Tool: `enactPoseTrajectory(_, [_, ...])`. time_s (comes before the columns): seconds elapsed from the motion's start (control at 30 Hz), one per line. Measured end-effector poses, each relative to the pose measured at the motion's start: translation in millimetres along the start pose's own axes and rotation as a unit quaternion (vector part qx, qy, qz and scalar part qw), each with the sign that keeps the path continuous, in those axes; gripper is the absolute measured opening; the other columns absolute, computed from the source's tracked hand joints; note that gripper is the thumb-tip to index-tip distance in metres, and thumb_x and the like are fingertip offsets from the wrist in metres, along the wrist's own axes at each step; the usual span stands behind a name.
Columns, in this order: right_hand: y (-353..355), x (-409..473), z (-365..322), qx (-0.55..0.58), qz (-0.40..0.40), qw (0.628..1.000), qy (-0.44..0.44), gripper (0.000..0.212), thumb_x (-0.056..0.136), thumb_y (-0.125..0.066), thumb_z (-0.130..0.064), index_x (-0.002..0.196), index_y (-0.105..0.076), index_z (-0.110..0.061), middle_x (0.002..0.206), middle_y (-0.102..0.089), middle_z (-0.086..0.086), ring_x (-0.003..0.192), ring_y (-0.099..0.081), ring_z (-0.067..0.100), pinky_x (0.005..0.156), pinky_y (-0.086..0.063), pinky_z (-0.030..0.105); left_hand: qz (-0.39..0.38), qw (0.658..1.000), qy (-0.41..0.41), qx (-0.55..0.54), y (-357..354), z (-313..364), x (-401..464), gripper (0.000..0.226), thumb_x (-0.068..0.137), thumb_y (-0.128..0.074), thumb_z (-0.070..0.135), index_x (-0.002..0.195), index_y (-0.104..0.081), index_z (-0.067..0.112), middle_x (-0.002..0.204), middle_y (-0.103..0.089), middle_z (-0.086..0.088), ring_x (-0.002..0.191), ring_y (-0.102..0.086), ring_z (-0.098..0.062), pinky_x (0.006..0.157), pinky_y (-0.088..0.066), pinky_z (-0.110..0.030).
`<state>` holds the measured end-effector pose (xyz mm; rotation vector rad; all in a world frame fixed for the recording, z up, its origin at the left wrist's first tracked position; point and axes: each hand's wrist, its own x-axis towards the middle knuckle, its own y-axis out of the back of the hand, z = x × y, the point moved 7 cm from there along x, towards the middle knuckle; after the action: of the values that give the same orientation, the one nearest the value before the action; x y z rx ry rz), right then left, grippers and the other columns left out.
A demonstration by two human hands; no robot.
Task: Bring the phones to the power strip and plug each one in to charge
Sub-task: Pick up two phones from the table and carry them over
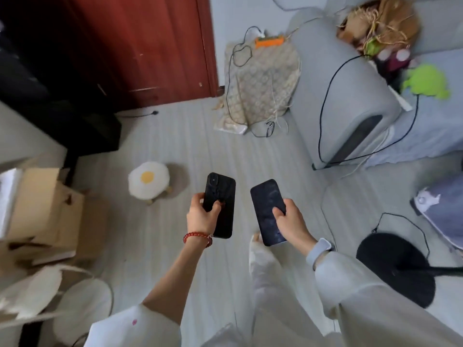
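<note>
My left hand (pixel 201 216) grips a black phone (pixel 221 194) with its back facing up. A second dark phone (pixel 265 204), screen up, is held in my right hand (pixel 290 221). Both phones hover above the light floor in the middle of the view. Far ahead, an orange power strip (pixel 269 42) lies on the floor by the wall, beside a grey sofa arm. A black charging cable (pixel 238 53) coils from it over a beige patterned bag (pixel 260 88) and ends near the bag's lower edge.
A grey sofa (pixel 343 78) stands at the right with a black cable draped over its arm. There are an egg-shaped stool (pixel 149 179) to the left, cardboard boxes (pixel 45 211) at far left, a black lamp base (pixel 395 266) at lower right and a red-brown door (pixel 140 46) at the back.
</note>
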<state>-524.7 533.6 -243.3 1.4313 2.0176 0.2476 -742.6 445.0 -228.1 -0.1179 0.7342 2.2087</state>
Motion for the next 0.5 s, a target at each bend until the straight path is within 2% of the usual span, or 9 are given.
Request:
enactPoseTrajectory(0.13, [38, 124, -46, -0.01, 0.008, 1.0, -0.007, 0.024, 0.092, -0.044, -0.017, 0.114, -0.045, -0.007, 0.092, -0.051, 0.002, 0.084, -0.048, 0.022, 0.072, -0.034, 0.028, -0.004, 1.0, -0.007, -0.01, -47, 82, 103, 0.034, 0.082, -0.061, 0.02, 0.11, -0.048, 0.007, 0.088, -0.055, -0.001, 0.078, -0.054, -0.018, 0.069, -0.041, -0.027])
enactPoseTrajectory(0.2, [53, 173, -71, -0.019, 0.009, 1.0, -0.007, 0.024, 0.093, -0.043, -0.019, 0.113, -0.045, -0.006, 0.085, -0.051, 0.0, 0.082, -0.048, 0.023, 0.07, -0.034, 0.029, -0.002, 1.0, -0.01, -0.021, -63, 117, 145, 0.032, 0.082, -0.061, 0.018, 0.109, -0.048, 0.007, 0.084, -0.056, -0.002, 0.074, -0.054, -0.018, 0.061, -0.042, -0.025])
enactPoseTrajectory(0.33, [69, 261, -115, -0.017, -0.007, 1.0, -0.018, 0.024, 0.093, -0.042, -0.019, 0.115, -0.044, -0.008, 0.094, -0.052, 0.003, 0.086, -0.05, 0.023, 0.072, -0.035, 0.028, 0.01, 0.999, 0.002, -0.039, -83, 169, 219, 0.029, 0.082, -0.061, 0.019, 0.107, -0.048, 0.009, 0.076, -0.055, 0.003, 0.064, -0.053, -0.007, 0.052, -0.039, -0.017])
enactPoseTrajectory(0.4, [70, 309, -137, -0.009, -0.016, 1.0, -0.018, 0.023, 0.093, -0.042, -0.018, 0.114, -0.045, -0.009, 0.095, -0.053, 0.003, 0.089, -0.051, 0.023, 0.073, -0.036, 0.029, 0.006, 0.999, 0.011, -0.036, -92, 190, 265, 0.03, 0.082, -0.06, 0.019, 0.107, -0.048, 0.009, 0.081, -0.057, -0.001, 0.066, -0.056, -0.01, 0.055, -0.043, -0.022])
enactPoseTrajectory(0.5, [71, 383, -166, 0.002, -0.01, 1.0, -0.014, 0.02, 0.092, -0.043, -0.016, 0.11, -0.046, -0.008, 0.087, -0.053, -0.002, 0.086, -0.05, 0.022, 0.07, -0.036, 0.028, -0.003, 0.999, 0.02, -0.037, -110, 215, 338, 0.031, 0.083, -0.06, 0.018, 0.109, -0.047, 0.007, 0.091, -0.06, -0.009, 0.08, -0.059, -0.025, 0.072, -0.051, -0.035])
